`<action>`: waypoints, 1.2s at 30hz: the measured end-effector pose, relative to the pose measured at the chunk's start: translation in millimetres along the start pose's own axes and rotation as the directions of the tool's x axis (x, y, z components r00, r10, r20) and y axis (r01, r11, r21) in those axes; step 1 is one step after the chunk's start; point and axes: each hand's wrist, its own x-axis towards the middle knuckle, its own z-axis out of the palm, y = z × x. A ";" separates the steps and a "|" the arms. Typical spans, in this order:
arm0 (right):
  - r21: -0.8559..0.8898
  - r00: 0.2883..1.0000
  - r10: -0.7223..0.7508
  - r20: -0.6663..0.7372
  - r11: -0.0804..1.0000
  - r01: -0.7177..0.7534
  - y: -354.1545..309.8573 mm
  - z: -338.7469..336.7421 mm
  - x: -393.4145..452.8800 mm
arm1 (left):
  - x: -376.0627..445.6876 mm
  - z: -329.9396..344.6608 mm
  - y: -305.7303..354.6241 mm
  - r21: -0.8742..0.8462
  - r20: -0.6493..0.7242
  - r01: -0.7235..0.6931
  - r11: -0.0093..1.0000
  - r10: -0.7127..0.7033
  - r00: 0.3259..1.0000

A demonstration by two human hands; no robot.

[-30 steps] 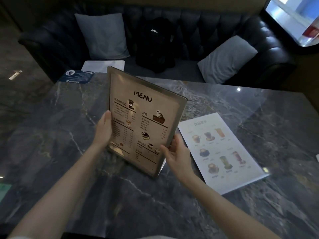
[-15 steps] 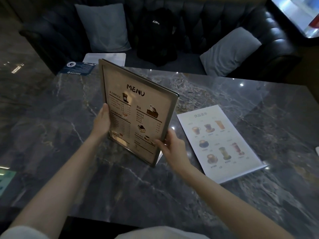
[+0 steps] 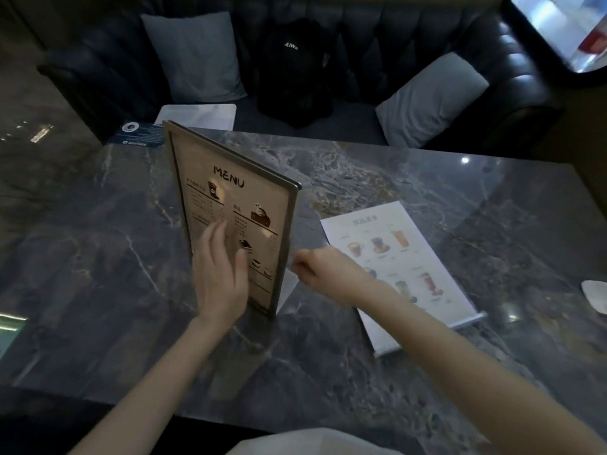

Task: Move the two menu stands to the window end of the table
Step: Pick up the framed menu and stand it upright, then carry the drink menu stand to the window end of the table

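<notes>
Standing upright on desk (image 3: 98, 257): framed menu (image 3: 259, 205), between 2 hands. Left hand (image 3: 220, 274) open, fingers spread, in front of menu face; contact unclear. Right hand (image 3: 323, 269) loosely curled, empty, just right of menu edge. Drinks sheet (image 3: 399, 254) flat on desk, beyond right hand.

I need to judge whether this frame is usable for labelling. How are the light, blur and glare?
Head view: dim overall, with the window blown out at top right; the left hand is motion-blurred, the right hand less so; small glare spots on the marble table; the standing menu reads "MENU", smaller text unreadable; wide-angle bending at the edges.
</notes>
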 end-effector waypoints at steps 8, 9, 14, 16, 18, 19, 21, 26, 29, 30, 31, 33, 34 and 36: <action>-0.174 0.985 0.174 0.004 0.970 -0.171 76.1 -49.7 -49.6 | -34.6 32.0 74.4 0.083 0.160 -0.484 0.871 0.468 0.869; -0.183 0.979 0.202 -0.021 0.962 -0.202 90.5 -52.5 -58.4 | -39.4 40.6 82.6 0.100 0.227 -0.473 0.876 0.443 0.868; -0.207 0.918 0.382 -0.106 0.895 -0.396 166.5 -48.6 -107.0 | -63.1 94.8 105.7 0.291 0.524 -0.321 0.901 0.131 0.841; -0.236 0.902 0.423 -0.086 0.871 -0.431 194.0 -42.0 -123.5 | -73.4 117.1 104.1 0.370 0.625 -0.312 0.875 0.014 0.780; -0.245 0.892 0.449 -0.055 0.860 -0.448 216.8 -36.2 -137.0 | -83.8 135.5 101.2 0.442 0.668 -0.321 0.838 -0.069 0.741; -0.244 0.884 0.467 -0.034 0.853 -0.460 226.1 -33.6 -142.2 | -88.1 142.4 100.2 0.474 0.674 -0.320 0.820 -0.104 0.731; -0.222 0.864 0.503 0.014 0.845 -0.487 241.5 -29.7 -149.9 | -93.8 152.6 100.7 0.517 0.672 -0.294 0.804 -0.167 0.722; -0.062 0.829 0.546 0.122 0.838 -0.543 260.5 -22.4 -151.2 | -100.7 163.1 98.2 0.558 0.640 -0.201 0.805 -0.263 0.722; 0.093 0.817 0.545 0.187 0.818 -0.567 266.0 -21.3 -147.3 | -102.2 163.8 100.0 0.550 0.627 -0.142 0.823 -0.294 0.722; 0.149 0.813 0.545 0.206 0.803 -0.577 266.7 -21.3 -146.0 | -101.7 163.5 101.7 0.546 0.620 -0.111 0.831 -0.311 0.720; 0.199 0.812 0.542 0.217 0.789 -0.581 267.5 -21.2 -144.9 | -100.8 163.6 103.9 0.534 0.610 -0.062 0.843 -0.333 0.719; 0.268 0.820 0.534 0.206 0.775 -0.572 269.2 -21.0 -144.2 | -99.6 164.0 108.1 0.458 0.595 0.114 0.881 -0.400 0.697; 0.289 0.823 0.535 0.192 0.771 -0.568 270.2 -20.8 -144.1 | -98.9 164.4 109.9 0.391 0.597 0.230 0.891 -0.436 0.673; 0.329 0.815 0.549 0.184 0.747 -0.577 272.3 -20.1 -144.3 | -97.6 165.6 112.1 0.288 0.604 0.409 0.866 -0.495 0.625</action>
